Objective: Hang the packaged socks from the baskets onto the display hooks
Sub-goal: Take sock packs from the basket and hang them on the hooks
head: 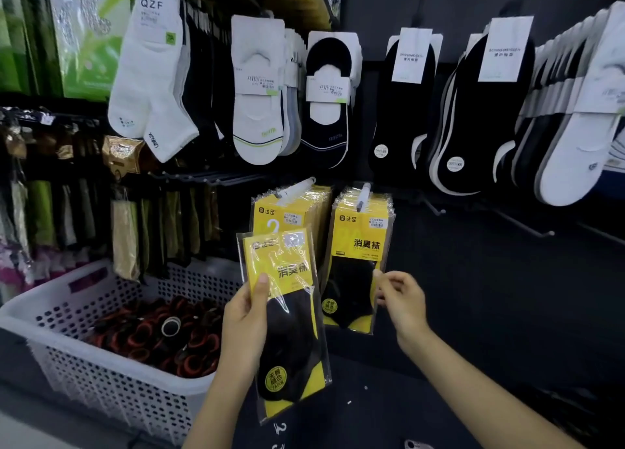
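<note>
My left hand [245, 316] grips a yellow-and-black sock packet [287, 320] in clear wrap, held upright in front of the lower display. Behind it a stack of the same packets [291, 208] hangs on a white hook [297, 186]. To the right a second stack [360, 256] hangs on another hook [364, 195]. My right hand [399, 300] pinches the right edge of that stack's front packet with thumb and fingertips.
A white perforated basket [101, 374] at the lower left holds dark rolled items with red-orange rims. White and black socks [257, 93] hang in rows above. Bare hooks [527, 225] stick out at the right of the dark panel. Darker packets [128, 232] hang at the left.
</note>
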Demonstrator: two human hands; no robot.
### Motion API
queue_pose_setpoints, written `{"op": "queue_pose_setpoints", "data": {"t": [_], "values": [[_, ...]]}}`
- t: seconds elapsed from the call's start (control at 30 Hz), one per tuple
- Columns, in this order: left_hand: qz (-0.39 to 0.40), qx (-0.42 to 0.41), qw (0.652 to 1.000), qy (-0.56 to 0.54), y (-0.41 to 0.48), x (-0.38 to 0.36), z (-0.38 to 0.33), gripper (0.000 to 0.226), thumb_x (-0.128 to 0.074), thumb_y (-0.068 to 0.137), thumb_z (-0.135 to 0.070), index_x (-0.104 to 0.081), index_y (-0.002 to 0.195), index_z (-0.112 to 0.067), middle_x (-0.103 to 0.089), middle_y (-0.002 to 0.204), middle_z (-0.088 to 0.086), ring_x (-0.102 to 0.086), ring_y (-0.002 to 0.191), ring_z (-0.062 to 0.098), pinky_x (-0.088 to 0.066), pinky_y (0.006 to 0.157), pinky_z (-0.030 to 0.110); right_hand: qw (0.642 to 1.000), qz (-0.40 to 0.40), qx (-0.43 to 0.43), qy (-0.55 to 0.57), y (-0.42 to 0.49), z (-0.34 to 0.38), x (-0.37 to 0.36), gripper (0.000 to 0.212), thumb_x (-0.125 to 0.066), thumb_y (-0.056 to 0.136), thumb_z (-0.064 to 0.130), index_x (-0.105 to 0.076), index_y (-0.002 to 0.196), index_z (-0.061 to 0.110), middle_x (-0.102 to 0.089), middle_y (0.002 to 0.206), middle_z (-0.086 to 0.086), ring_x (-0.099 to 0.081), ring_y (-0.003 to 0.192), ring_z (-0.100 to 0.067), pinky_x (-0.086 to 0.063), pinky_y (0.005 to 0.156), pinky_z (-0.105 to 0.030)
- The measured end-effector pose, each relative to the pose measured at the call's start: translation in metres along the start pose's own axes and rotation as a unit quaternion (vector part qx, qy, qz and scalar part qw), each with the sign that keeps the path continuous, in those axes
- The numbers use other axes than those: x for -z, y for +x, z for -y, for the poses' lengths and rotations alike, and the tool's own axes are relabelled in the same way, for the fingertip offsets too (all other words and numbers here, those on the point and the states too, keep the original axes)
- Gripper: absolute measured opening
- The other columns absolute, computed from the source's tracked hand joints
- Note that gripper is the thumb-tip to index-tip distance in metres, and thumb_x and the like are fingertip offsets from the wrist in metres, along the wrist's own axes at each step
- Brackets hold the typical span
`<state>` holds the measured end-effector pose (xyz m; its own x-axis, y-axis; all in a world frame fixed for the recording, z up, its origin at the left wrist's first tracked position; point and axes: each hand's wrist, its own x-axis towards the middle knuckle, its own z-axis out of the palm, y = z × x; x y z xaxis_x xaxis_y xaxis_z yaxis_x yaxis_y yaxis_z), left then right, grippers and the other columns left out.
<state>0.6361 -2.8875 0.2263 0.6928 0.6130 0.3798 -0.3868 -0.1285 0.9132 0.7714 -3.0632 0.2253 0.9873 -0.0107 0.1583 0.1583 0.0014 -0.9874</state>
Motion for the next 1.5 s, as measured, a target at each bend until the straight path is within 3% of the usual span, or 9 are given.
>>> {"op": "queue_pose_setpoints", "data": {"t": [0.13, 0.3, 0.6, 0.7, 0.97, 1.1, 1.2, 1.3, 1.5], "values": [[0.037, 0.014, 0.999, -0.009, -0.007, -0.012, -0.002, 0.017, -0.044, 0.098, -0.033, -0.06, 0.096, -0.039, -0.063, 0.082, -0.043, -0.055, 0.083, -0.025, -0.036, 0.062, -0.007, 0.99, 0.137, 0.008, 0.012, -0.036, 0.018, -0.008, 0.022, -0.061, 0.09, 0.032, -0.064, 0.104, 0.015, -0.068, 0.101, -0.002, -0.066, 0.092, -0.013, -0.054, 0.074, -0.02], [0.089, 0.036, 0.995, -0.033, -0.017, -0.027, -0.001, 0.022, -0.046, 0.096, -0.03, -0.066, 0.105, -0.026, -0.073, 0.097, -0.015, -0.066, 0.093, -0.002, -0.048, 0.074, 0.008, 0.971, 0.236, -0.002, 0.03, -0.061, 0.026, -0.014, 0.023, -0.06, 0.092, 0.028, -0.065, 0.109, 0.014, -0.074, 0.104, -0.001, -0.069, 0.098, -0.014, -0.054, 0.088, -0.027], [0.174, 0.071, 0.982, -0.035, -0.026, -0.037, 0.002, 0.032, -0.045, 0.09, -0.04, -0.055, 0.119, -0.032, -0.07, 0.108, -0.005, -0.067, 0.098, 0.007, -0.054, 0.082, 0.023, 0.989, 0.056, 0.037, 0.13, -0.043, 0.035, 0.009, 0.014, -0.058, 0.093, 0.018, -0.067, 0.101, 0.011, -0.076, 0.094, -0.001, -0.072, 0.085, -0.011, -0.056, 0.067, -0.018], [0.191, 0.079, 0.978, -0.02, -0.027, -0.039, 0.006, 0.038, -0.043, 0.084, -0.05, -0.054, 0.12, -0.04, -0.064, 0.121, -0.008, -0.061, 0.111, 0.008, -0.049, 0.098, 0.033, 0.992, 0.044, 0.037, 0.108, -0.03, 0.042, 0.009, 0.014, -0.058, 0.094, 0.019, -0.067, 0.101, 0.011, -0.075, 0.094, -0.001, -0.072, 0.089, -0.014, -0.058, 0.079, -0.029], [0.175, 0.094, 0.98, -0.012, -0.02, -0.041, 0.025, 0.047, -0.044, 0.078, -0.059, -0.048, 0.124, -0.046, -0.052, 0.137, -0.008, -0.048, 0.127, 0.011, -0.037, 0.11, 0.042, 0.998, 0.041, 0.034, 0.032, -0.004, 0.042, -0.012, 0.013, -0.061, 0.093, 0.022, -0.067, 0.093, 0.01, -0.071, 0.101, -0.017, -0.068, 0.096, -0.025, -0.051, 0.095, -0.047], [0.173, 0.097, 0.98, -0.006, -0.004, -0.052, 0.04, 0.053, -0.043, 0.081, -0.058, -0.043, 0.131, -0.043, -0.046, 0.139, -0.011, -0.043, 0.125, 0.003, -0.038, 0.107, 0.026, 0.999, -0.009, -0.009, 0.04, 0.013, 0.033, -0.02, 0.031, -0.067, 0.088, 0.029, -0.064, 0.095, -0.002, -0.066, 0.096, -0.025, -0.065, 0.092, -0.037, -0.053, 0.091, -0.043], [0.172, 0.09, 0.981, 0.026, 0.013, -0.065, 0.05, 0.053, -0.043, 0.092, -0.048, -0.038, 0.142, -0.03, -0.044, 0.134, -0.013, -0.04, 0.116, -0.004, -0.037, 0.08, 0.003, 0.997, -0.024, -0.041, 0.054, 0.023, 0.025, -0.022, 0.038, -0.07, 0.085, 0.035, -0.064, 0.097, -0.001, -0.069, 0.103, -0.018, -0.065, 0.1, -0.029, -0.051, 0.096, -0.043], [0.175, 0.081, 0.98, 0.057, 0.026, -0.075, 0.063, 0.052, -0.041, 0.097, -0.041, -0.032, 0.146, -0.025, -0.045, 0.135, -0.009, -0.042, 0.115, -0.001, -0.039, 0.074, 0.003, 0.997, -0.028, -0.055, 0.056, 0.029, 0.012, -0.017, 0.03, -0.069, 0.086, 0.029, -0.066, 0.102, 0.004, -0.07, 0.1, -0.01, -0.066, 0.097, -0.022, -0.053, 0.094, -0.04], [0.151, 0.106, 0.979, 0.081, 0.002, -0.06, 0.097, 0.053, -0.046, 0.095, -0.044, -0.037, 0.144, -0.027, -0.042, 0.144, -0.007, -0.04, 0.132, 0.011, -0.036, 0.107, 0.03, 0.996, 0.018, -0.084, 0.035, -0.002, -0.044, 0.026, 0.011, -0.065, 0.09, 0.019, -0.061, 0.098, 0.014, -0.066, 0.094, -0.003, -0.064, 0.093, -0.013, -0.053, 0.089, -0.032]]}}
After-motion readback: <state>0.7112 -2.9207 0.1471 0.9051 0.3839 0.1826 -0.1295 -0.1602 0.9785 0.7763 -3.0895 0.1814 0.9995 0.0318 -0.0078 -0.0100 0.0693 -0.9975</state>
